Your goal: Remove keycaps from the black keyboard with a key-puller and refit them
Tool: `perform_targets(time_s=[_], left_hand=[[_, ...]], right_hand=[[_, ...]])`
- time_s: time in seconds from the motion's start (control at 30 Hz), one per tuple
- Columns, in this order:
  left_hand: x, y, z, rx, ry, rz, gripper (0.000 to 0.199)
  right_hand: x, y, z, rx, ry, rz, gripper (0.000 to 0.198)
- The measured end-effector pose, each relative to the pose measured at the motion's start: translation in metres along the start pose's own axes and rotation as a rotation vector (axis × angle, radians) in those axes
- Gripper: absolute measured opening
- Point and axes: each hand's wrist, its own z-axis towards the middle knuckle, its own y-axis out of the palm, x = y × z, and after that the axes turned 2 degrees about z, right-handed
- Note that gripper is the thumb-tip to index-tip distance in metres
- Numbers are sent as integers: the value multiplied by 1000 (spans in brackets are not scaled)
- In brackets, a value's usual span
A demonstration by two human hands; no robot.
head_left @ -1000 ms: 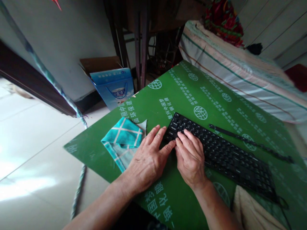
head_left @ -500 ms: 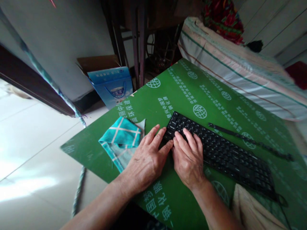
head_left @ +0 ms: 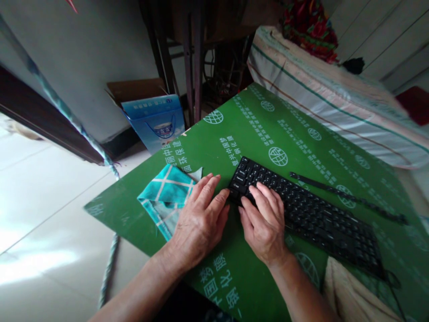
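While the black keyboard [head_left: 328, 228] is lying aslant on the green board [head_left: 127, 203], my right hand [head_left: 264, 228] is resting narrowly spaced fingers on its left-end keys, gripping or not, I can't tell! My left hand [head_left: 197, 219], fingers slightly parted, is pointing at the keyboard's near left corner, partly hiding the teal checked cloth [head_left: 167, 185].

On your left, a twisted blue-green fabric rope [head_left: 80, 129] slants beside a blue printed cardboard box [head_left: 144, 117]. Ahead to your right, a red floral cloth [head_left: 315, 33] borders pale striped bedding [head_left: 303, 82].
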Motion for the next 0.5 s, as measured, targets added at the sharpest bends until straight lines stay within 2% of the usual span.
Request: perform_targets(time_s=[0.37, 0.5], left_hand=[[-2, 2, 0, 1, -3, 18, 23], [-3, 2, 0, 7, 8, 27, 24]], right_hand=[[3, -2, 2, 40, 34, 45, 21], [2, 1, 2, 0, 16, 32, 20]])
